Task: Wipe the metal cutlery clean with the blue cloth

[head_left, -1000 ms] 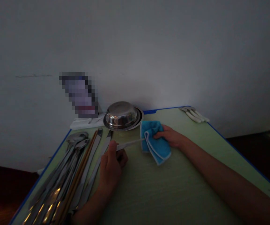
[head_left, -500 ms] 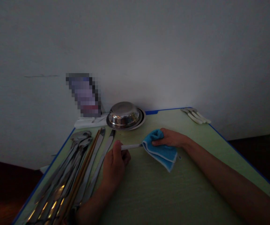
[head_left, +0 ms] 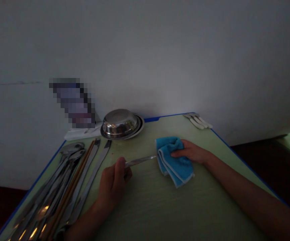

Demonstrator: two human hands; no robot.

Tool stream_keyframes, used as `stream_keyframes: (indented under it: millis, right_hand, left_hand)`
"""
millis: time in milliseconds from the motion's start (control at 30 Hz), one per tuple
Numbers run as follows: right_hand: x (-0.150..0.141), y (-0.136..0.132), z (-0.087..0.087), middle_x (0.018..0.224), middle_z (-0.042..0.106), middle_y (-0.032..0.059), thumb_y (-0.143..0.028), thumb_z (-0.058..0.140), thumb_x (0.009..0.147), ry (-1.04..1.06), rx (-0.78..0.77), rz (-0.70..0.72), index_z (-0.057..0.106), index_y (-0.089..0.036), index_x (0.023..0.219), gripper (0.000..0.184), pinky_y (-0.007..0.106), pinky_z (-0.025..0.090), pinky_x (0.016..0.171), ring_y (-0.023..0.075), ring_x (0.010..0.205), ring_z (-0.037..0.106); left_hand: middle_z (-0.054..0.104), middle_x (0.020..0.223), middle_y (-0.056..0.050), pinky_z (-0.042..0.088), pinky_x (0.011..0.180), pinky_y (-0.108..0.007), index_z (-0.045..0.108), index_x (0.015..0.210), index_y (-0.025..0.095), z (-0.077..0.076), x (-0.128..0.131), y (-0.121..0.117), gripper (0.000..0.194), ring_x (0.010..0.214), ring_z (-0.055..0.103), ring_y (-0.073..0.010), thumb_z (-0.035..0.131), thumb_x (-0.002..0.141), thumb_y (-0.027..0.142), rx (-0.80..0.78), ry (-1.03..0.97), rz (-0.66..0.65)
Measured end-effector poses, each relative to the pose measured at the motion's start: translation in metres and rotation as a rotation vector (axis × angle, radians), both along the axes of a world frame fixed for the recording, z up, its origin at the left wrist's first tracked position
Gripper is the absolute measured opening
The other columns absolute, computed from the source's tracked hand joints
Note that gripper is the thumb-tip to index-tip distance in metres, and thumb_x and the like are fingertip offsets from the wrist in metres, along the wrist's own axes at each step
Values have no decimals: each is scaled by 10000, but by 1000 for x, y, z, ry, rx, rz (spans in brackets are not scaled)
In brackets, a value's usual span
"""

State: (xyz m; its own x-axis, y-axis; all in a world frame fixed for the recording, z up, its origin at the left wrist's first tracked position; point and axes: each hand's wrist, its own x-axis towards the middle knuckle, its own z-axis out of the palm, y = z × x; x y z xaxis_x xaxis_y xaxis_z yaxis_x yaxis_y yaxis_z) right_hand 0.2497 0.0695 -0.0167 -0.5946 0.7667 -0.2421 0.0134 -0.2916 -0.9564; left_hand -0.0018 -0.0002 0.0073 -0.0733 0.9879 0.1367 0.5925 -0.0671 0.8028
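My left hand (head_left: 116,179) is closed around one end of a slim metal piece of cutlery (head_left: 141,161), held out to the right above the table. Its far end meets a blue cloth (head_left: 177,160) with pale edging and is hidden there, so I cannot tell its kind. My right hand (head_left: 192,151) pinches the folded cloth, thumb on the near side, and the lower corners hang loose. Left of my left hand, two table knives (head_left: 94,182) lie beside wooden chopsticks (head_left: 71,187) and a pile of metal spoons (head_left: 56,180).
Upturned metal bowls (head_left: 121,124) stand at the back of the pale green table (head_left: 165,211). Several white-handled forks (head_left: 197,121) lie at the back right corner. A blurred-out upright panel (head_left: 73,103) leans by the wall (head_left: 145,60), above a white packet (head_left: 81,133).
The view has swung slightly right. My right hand and the cloth have shifted right relative to the table, and a longer stretch of the cutlery shows between my hands. Both grips remain.
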Motion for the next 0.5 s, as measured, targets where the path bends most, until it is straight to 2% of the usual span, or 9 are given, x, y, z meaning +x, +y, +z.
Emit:
stream_keyframes:
  millis: [67,133,233,300,400,500]
  right_hand:
    - [1,-1,0,832,677,33,-224,673,639,9,-2,13,621,-144,946,322,271,493,743,118,739,623]
    - [-1,-2,1,839,678,27,-242,672,642,-40,60,16,623,-151,932,308,285,488,753,120,733,619]
    - [-5,-3,4,835,676,15,-307,674,646,-210,276,4,636,-166,879,275,288,484,731,131,725,611]
    - [-8,-5,5,835,677,15,-359,673,641,-305,392,-1,643,-173,871,297,291,481,706,148,735,609]
    - [-11,-7,8,848,681,26,-412,664,638,-366,420,37,645,-178,911,359,302,481,686,168,750,612]
    - [-13,-10,14,838,685,32,-430,650,649,-399,406,133,650,-180,927,374,298,481,665,166,722,614]
  left_hand:
    - [332,416,46,266,399,-232,311,462,205,-1,2,1,457,391,333,-96,252,867,408,-19,-49,37]
    - [342,453,54,285,394,-214,319,521,206,-3,3,3,403,403,345,-92,280,863,417,-61,-132,29]
    - [338,500,67,309,405,-199,342,604,207,-7,3,5,332,425,369,-92,321,854,424,-110,-231,-49]
    - [348,497,66,315,419,-203,364,609,203,-7,2,5,325,428,371,-94,327,852,415,-122,-215,-121]
    - [383,462,54,321,444,-214,380,547,194,-5,0,4,378,418,369,-96,297,862,386,-145,-136,-213]
    - [391,426,43,329,466,-222,393,487,187,-1,-1,1,465,419,385,-100,255,877,399,-205,-98,-304]
